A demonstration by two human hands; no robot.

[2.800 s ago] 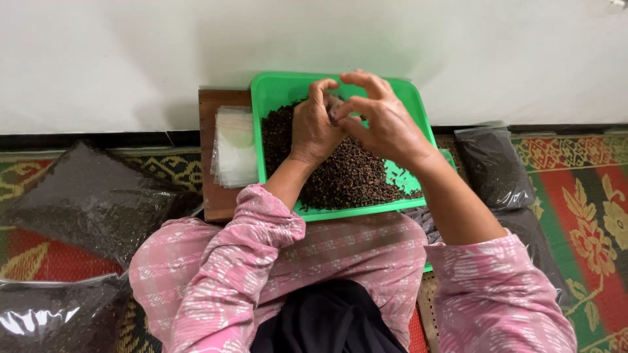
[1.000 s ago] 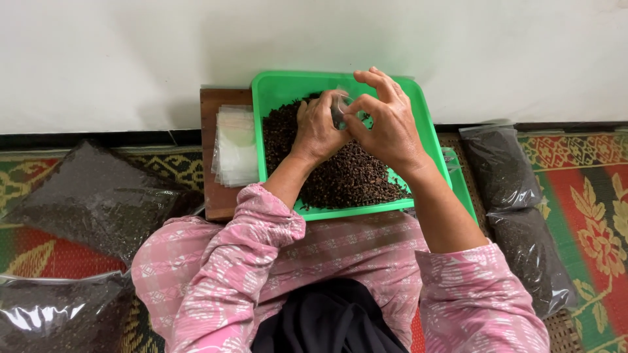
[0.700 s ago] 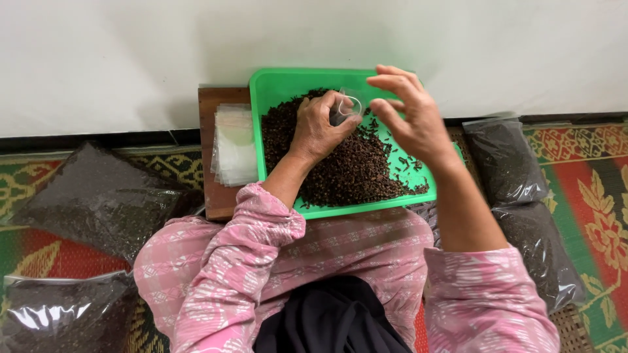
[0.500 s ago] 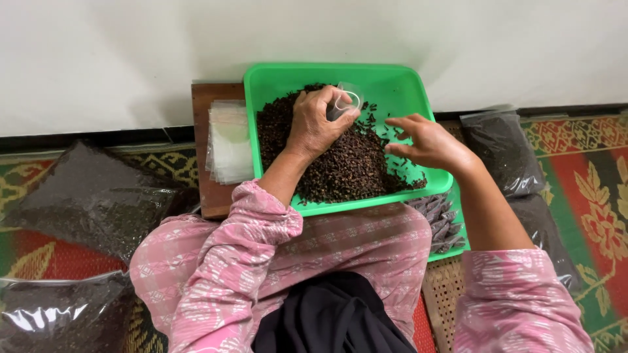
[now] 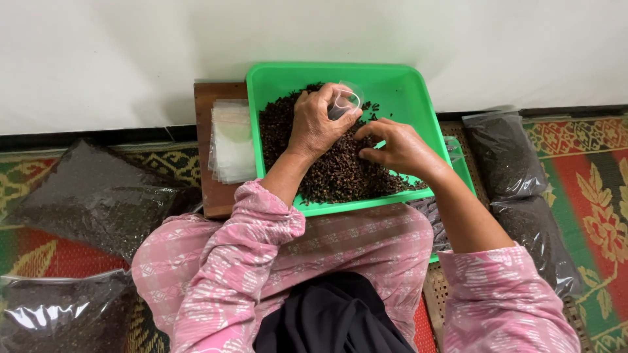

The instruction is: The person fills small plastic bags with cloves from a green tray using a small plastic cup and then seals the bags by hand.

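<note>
A small clear bag (image 5: pixel 344 102) was held over a green tray (image 5: pixel 399 88) of dark dried spice (image 5: pixel 333 173).

The bag was gripped at its mouth by the curled fingers of the left hand (image 5: pixel 318 124), above the heap. The right hand (image 5: pixel 396 146) was laid on the spice just beside it, its fingers (image 5: pixel 370 155) pinched together on a few pieces. A stack of empty clear bags (image 5: pixel 231 141) was lying left of the tray.

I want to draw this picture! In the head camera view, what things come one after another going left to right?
Big clear bag of dark seeds → stack of small empty clear plastic bags → left hand holding a small clear plastic cup → right hand → filled dark bags on the mat.
</note>
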